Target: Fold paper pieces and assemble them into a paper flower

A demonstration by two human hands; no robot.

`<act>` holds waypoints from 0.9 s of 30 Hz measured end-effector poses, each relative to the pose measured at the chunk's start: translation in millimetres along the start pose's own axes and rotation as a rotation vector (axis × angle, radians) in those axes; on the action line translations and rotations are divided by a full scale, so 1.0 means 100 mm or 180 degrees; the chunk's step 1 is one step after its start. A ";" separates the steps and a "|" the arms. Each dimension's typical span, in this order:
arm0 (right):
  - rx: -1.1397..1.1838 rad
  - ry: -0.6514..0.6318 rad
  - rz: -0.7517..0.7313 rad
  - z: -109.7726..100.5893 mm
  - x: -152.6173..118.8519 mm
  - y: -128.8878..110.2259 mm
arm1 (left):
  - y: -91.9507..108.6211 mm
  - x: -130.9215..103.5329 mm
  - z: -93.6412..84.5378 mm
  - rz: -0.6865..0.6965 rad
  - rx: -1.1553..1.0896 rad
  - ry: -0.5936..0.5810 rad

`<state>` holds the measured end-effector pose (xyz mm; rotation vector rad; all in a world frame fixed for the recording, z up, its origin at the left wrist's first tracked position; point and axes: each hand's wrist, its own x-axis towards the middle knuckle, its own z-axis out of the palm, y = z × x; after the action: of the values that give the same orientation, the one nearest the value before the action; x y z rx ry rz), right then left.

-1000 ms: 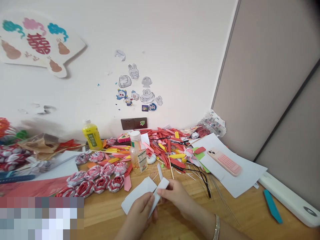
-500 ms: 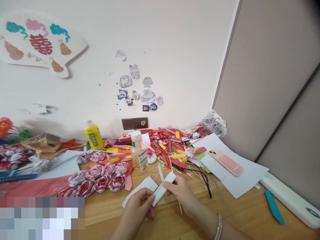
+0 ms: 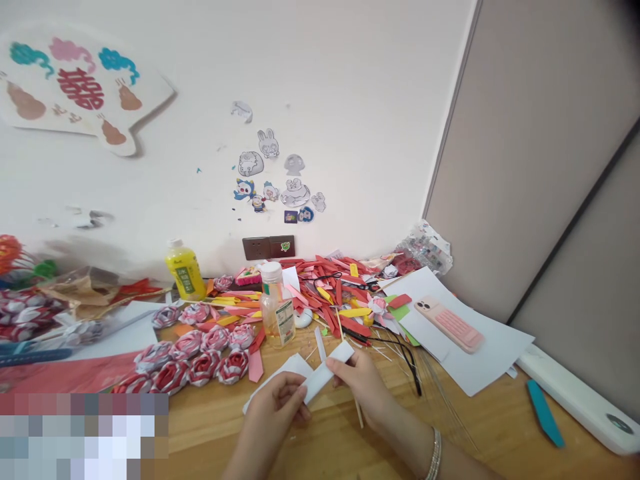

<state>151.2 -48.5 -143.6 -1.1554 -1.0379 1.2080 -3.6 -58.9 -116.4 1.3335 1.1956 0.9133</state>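
Observation:
A folded white paper strip (image 3: 320, 377) is held between both hands above the wooden table. My left hand (image 3: 281, 400) pinches its lower left end with thumb and fingers. Its upper right end is in my right hand (image 3: 356, 375), thumb on top; a bracelet circles that wrist. Beneath and behind my left hand lies a white paper piece (image 3: 289, 371). A thin wooden stick (image 3: 359, 413) passes under my right hand. Just behind the strip, a narrow white strip (image 3: 320, 344) lies on the table.
Rolled paper roses (image 3: 187, 343) stand left of a clear bottle (image 3: 278, 313). A yellow bottle (image 3: 185, 270) is farther left. Red, pink and yellow paper strips (image 3: 325, 293) pile against the wall. At right are a pink phone (image 3: 449, 325) on paper and a teal piece (image 3: 545, 413).
The held strip has tilted slightly and more of its length shows between the hands. My right thumb has shifted a little along it. Both hands keep their hold.

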 end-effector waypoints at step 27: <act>0.0356 -0.0078 0.0165 0.02 -0.03 -0.02 | -0.02 0.02 -0.03 -0.0163 -0.0383 0.0083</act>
<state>149.0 -51.4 -141.1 -1.0884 -0.9514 1.3074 -6.0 -56.1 -118.2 1.1934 1.1709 0.9534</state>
